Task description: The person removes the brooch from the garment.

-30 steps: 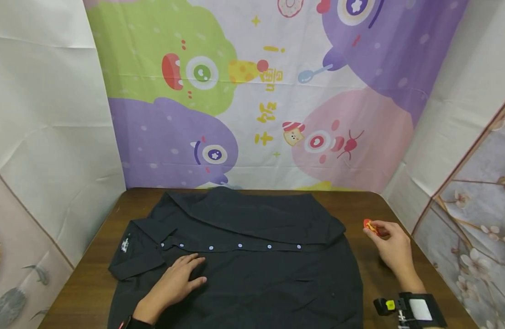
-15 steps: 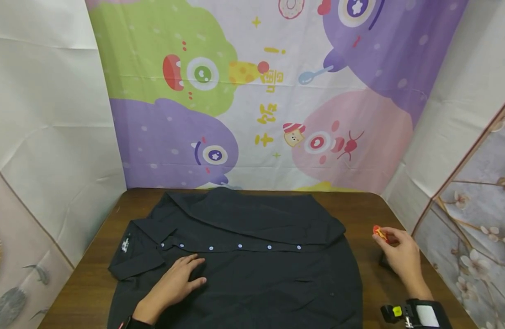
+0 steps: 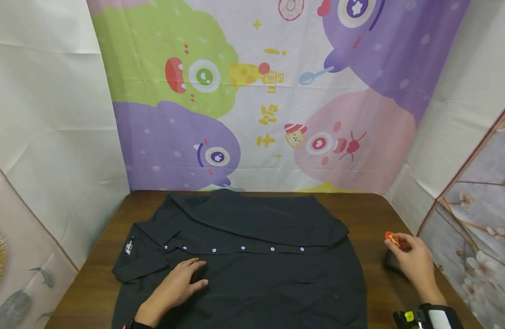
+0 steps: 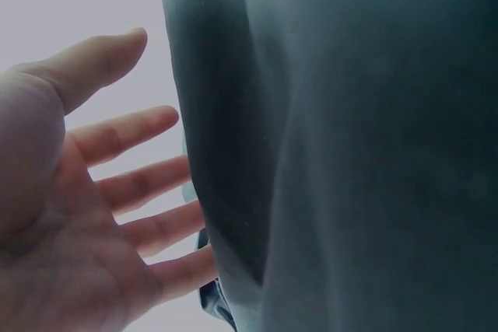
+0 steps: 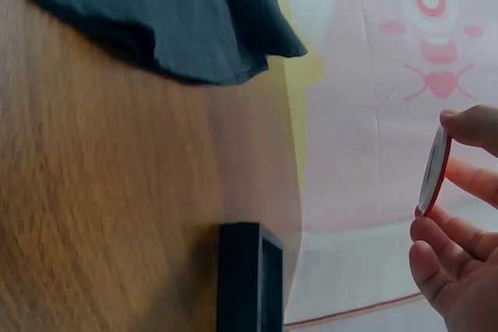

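A black short-sleeved shirt point(image 3: 273, 278) with a row of light buttons lies spread over the table, and a white print shows on its left sleeve. My left hand point(image 3: 172, 288) rests over the shirt front just below the buttons, fingers extended, holding nothing. Beyond the shirt's right side, my right hand point(image 3: 414, 260) pinches a small red and yellow disc point(image 3: 391, 238) between thumb and fingers. In the right wrist view this disc point(image 5: 435, 169) is seen nearly edge-on, thin, with a whitish back and red rim.
A small black open-topped box point(image 5: 236, 285) stands on the brown wooden table point(image 5: 85, 169) below my right hand, partly hidden by it in the head view. Behind the table hangs a cartoon-printed cloth point(image 3: 256, 173), and pale sheets point(image 3: 50, 105) flank both sides.
My right hand has moved right and nearer to me with the disc, and the black box shows beneath it. The left hand stays at the same spot on the shirt.
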Demonstrator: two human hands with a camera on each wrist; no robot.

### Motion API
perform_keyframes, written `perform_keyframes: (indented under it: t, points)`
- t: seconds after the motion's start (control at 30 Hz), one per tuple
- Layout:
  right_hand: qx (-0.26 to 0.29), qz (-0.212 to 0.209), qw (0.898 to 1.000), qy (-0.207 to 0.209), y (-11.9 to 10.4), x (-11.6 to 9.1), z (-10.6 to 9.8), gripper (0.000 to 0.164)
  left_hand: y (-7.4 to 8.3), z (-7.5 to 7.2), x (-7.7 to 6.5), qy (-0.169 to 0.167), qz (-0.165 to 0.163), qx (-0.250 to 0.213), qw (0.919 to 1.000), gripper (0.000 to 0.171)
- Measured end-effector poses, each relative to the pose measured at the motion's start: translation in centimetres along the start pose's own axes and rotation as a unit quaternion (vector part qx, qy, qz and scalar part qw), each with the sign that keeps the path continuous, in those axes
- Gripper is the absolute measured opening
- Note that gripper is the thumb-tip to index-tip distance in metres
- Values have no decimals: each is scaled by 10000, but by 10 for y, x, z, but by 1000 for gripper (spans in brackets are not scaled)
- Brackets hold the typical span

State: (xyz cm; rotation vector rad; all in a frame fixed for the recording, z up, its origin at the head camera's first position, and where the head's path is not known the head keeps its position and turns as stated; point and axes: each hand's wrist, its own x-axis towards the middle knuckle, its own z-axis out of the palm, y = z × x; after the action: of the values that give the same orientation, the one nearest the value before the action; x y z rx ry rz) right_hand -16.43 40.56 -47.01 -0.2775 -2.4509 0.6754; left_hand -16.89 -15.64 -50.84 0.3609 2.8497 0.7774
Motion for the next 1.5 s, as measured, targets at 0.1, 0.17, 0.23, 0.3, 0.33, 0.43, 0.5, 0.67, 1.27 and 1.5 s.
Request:
perform_keyframes:
  t: [0.1, 0.17, 0.23, 0.3, 0.33, 0.43, 0.5, 0.67, 1.27, 1.5]
  points:
    - [-25, 39, 10000, 44, 5, -1, -2, 31, 0, 2, -1, 29, 20, -62, 10000, 49]
    - [-16, 57, 10000, 27, 7, -2, -2, 32, -1, 2, -2, 58, 51, -103, 9999, 48]
    - [3, 53, 10000, 31, 10, -3, -2, 32, -3, 2, -2, 61, 61, -146, 9999, 47]
    - [2, 70, 10000, 20, 13, -3, -1, 32, -3, 1, -2, 49, 62, -174, 9998, 47]
    - [2, 91, 10000, -1, 15, -3, -1, 32, -3, 1, -1, 35, 54, -184, 9998, 46]
    - [-58, 126, 9999, -63, 22, -4, 0, 32, -3, 0, 0, -9, 17, -204, 9998, 46]
    - [-176, 128, 9996, -159, 26, -5, -1, 32, -3, 0, 0, -7, 12, -202, 9998, 47]
    - [-333, 11, 9986, -409, 33, -6, 0, 34, -4, 0, 0, 39, 24, -215, 9998, 46]
    - [-350, 297, 9976, -516, 37, -7, 1, 33, -7, -7, 2, 8, 14, -328, 9995, 43]
    - [-465, 452, 9953, -726, 39, -8, 2, 35, -9, -11, 4, -34, 42, -379, 9993, 43]
